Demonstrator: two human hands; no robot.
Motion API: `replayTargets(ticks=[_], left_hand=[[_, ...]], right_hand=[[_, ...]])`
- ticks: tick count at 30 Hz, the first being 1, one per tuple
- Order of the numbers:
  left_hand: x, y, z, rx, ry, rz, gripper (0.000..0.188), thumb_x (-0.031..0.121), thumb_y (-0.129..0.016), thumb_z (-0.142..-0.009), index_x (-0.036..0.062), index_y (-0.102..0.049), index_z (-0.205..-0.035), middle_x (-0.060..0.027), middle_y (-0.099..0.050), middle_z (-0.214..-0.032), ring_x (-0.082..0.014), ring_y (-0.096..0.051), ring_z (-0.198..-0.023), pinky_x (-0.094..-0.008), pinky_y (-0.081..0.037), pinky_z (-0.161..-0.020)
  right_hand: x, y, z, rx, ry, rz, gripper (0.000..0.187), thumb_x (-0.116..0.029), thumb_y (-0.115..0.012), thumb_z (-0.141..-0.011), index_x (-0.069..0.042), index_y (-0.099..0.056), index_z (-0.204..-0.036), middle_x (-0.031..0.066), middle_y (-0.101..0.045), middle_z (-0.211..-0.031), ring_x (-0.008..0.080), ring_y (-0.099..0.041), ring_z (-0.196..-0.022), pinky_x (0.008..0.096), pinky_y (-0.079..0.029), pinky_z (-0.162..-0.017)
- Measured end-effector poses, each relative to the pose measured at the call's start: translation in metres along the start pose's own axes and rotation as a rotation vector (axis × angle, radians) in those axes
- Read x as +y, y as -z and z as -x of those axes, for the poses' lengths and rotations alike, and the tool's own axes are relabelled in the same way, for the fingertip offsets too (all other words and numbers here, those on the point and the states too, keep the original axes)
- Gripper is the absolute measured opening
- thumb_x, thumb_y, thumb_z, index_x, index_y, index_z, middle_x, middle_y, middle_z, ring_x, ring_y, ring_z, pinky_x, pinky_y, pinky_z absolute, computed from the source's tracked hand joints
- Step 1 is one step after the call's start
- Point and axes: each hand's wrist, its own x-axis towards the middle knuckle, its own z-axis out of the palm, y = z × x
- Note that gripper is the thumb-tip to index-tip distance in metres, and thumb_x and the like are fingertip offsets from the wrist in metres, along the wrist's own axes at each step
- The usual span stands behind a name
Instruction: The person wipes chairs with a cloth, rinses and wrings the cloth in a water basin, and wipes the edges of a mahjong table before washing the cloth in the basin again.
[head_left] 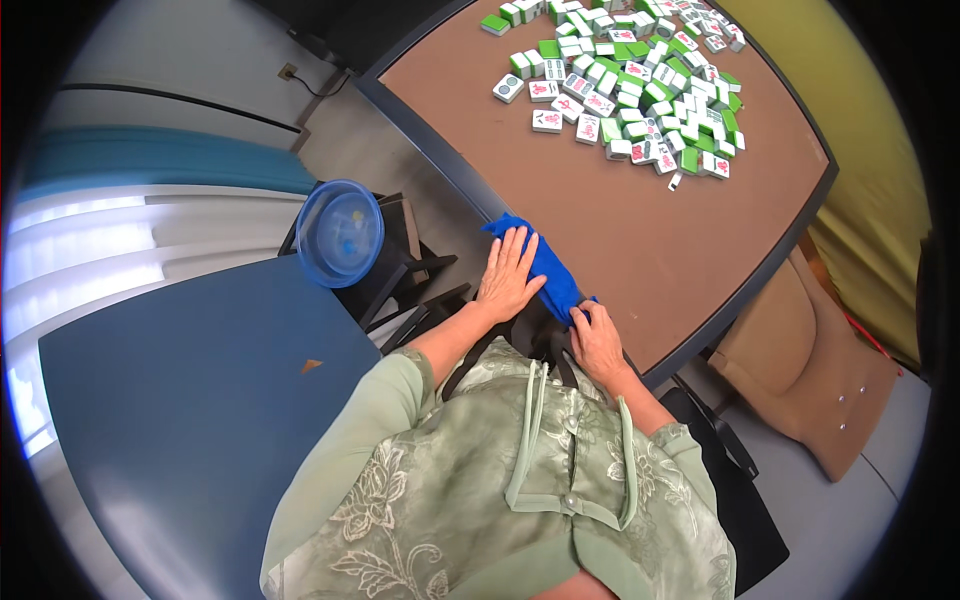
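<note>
A bright blue cloth (553,283) lies along the dark raised rim (437,136) of a brown-topped table (600,245). My left hand (508,278) rests on the cloth's left part, palm down, its fingers stretched out and slightly apart. At the cloth's right end, my right hand (597,340) has its fingers curled and closed on the fabric. Beyond the hands, a loose heap of green-and-white mahjong tiles (640,100) covers the far part of the tabletop. Some tiles lie face up and others show their green backs.
To the left, a translucent blue basin (340,235) stands on a dark stool or chair. A blue tabletop (200,400) with a small brown scrap (312,367) is at my left side. A tan chair (810,360) stands at the right, near a yellow-green curtain (880,190).
</note>
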Motion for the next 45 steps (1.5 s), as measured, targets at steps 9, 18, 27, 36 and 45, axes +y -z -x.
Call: replayTargets(ticks=[9,18,27,36,45], left_hand=[[-0.088,0.030,-0.076,0.415,0.448,0.047,0.071,0.033,-0.050,-0.094,0.0056,-0.013,-0.149,-0.0250,-0.002,-0.154,-0.0431,-0.003,-0.142,-0.0595,-0.012,-0.111],[-0.230,0.081,-0.141,0.708,0.517,0.510,0.076,0.026,-0.044,-0.096,-0.0032,0.005,-0.147,-0.0313,0.009,-0.151,-0.0455,0.000,-0.141,-0.0483,-0.011,-0.116],[-0.298,0.120,-0.172,0.777,0.660,0.596,0.078,0.025,-0.047,-0.094,-0.0028,0.003,-0.147,-0.0274,-0.001,-0.153,-0.0389,-0.005,-0.143,-0.0440,-0.009,-0.117],[-0.224,0.069,-0.141,0.762,0.665,0.738,0.077,0.030,-0.044,-0.096,-0.0061,0.002,-0.146,-0.0305,-0.002,-0.151,-0.0430,-0.008,-0.141,-0.0473,-0.013,-0.116],[-0.121,0.018,-0.077,0.377,0.752,0.981,0.092,0.042,-0.047,-0.095,0.0042,0.019,-0.145,-0.0314,0.006,-0.150,-0.0440,-0.005,-0.141,-0.0483,-0.014,-0.115]], right_hand=[[-0.021,-0.051,-0.130,-0.154,0.126,0.132,0.046,-0.001,-0.059,-0.077,-0.004,-0.054,-0.123,0.0172,-0.050,-0.115,0.0329,-0.057,-0.098,0.0397,-0.052,-0.079],[-0.053,-0.114,-0.299,-0.261,0.152,0.165,0.053,-0.005,-0.062,-0.079,0.004,-0.045,-0.129,0.0183,-0.047,-0.113,0.0346,-0.057,-0.099,0.0405,-0.053,-0.079],[-0.084,-0.141,-0.387,-0.347,0.104,0.255,0.058,-0.003,-0.057,-0.079,0.007,-0.039,-0.133,0.0190,-0.046,-0.112,0.0353,-0.055,-0.097,0.0421,-0.053,-0.079],[-0.063,-0.102,-0.309,-0.436,0.178,0.306,0.065,-0.005,-0.059,-0.077,0.004,-0.037,-0.137,0.0185,-0.050,-0.104,0.0351,-0.055,-0.100,0.0410,-0.049,-0.084],[-0.032,-0.050,-0.187,-0.425,0.147,0.120,0.062,-0.005,-0.062,-0.079,0.003,-0.039,-0.136,0.0171,-0.050,-0.104,0.0342,-0.053,-0.099,0.0410,-0.050,-0.082]])
